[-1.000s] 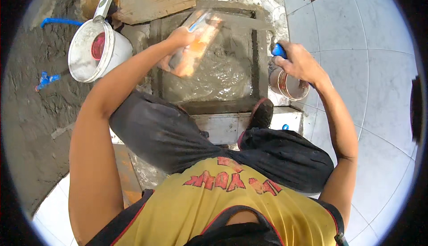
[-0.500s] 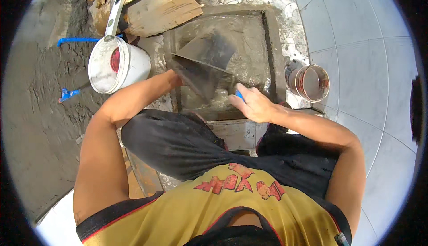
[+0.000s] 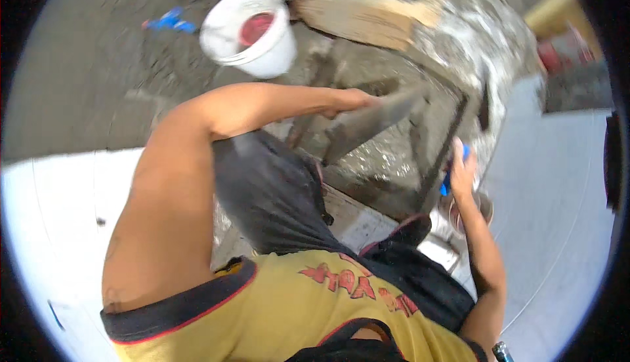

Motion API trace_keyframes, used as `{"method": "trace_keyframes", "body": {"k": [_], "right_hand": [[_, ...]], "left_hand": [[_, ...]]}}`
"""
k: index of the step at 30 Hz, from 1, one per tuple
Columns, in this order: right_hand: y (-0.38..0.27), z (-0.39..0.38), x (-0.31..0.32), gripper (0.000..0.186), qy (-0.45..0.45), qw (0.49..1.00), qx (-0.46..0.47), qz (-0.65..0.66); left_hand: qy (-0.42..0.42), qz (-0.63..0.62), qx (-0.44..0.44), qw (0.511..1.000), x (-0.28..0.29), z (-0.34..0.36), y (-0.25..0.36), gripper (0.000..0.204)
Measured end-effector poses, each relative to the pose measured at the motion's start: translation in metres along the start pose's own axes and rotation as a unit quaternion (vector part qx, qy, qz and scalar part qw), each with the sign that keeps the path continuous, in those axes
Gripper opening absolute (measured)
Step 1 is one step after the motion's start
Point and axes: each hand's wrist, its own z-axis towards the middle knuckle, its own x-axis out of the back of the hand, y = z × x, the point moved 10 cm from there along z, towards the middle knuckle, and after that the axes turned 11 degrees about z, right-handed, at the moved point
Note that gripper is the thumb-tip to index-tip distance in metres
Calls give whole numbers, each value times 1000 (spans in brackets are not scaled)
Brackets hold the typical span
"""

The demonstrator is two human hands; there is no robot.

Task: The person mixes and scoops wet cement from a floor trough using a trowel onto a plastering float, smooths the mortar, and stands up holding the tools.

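Observation:
A thin, dark flat tile (image 3: 377, 124) stands tilted over a square bed of wet grey cement (image 3: 387, 159). My left hand (image 3: 351, 101) grips its upper left edge, with the fingers partly hidden behind it. At the right border of the cement, my right hand (image 3: 462, 165) is closed round the blue handle of what looks like a trowel (image 3: 447, 183). A dark, blurred blade shape (image 3: 484, 96) lies in line with that handle.
A white bucket (image 3: 272, 50) with something red inside stands at the upper left, beside torn cardboard (image 3: 357, 18). Blue pipe fittings (image 3: 172, 21) stick out of the rough cement floor. A small round tub (image 3: 484, 210) sits by pale wall tiles (image 3: 545, 185).
My right hand has moved away from the tile to the right, with the blue handle. The tile is now tilted more steeply, seen nearly edge-on. The whole view has turned.

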Motion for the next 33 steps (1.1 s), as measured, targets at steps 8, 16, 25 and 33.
{"method": "trace_keyframes", "body": {"k": [8,16,25,33], "right_hand": [[42,-11,-49,21,-146,960,-227,70],[-123,-14,-139,34,-279,904,-147,287],[-85,25,-98,28,-219,935,-138,244],[-147,23,-39,25,-164,968,-31,187]], "left_hand": [[167,200,-121,958,35,-30,35,44],[217,186,-373,883,-19,-39,94,39],[-52,-8,-422,905,-2,-76,58,37],[496,-632,-234,547,274,-192,-277,94]]}}
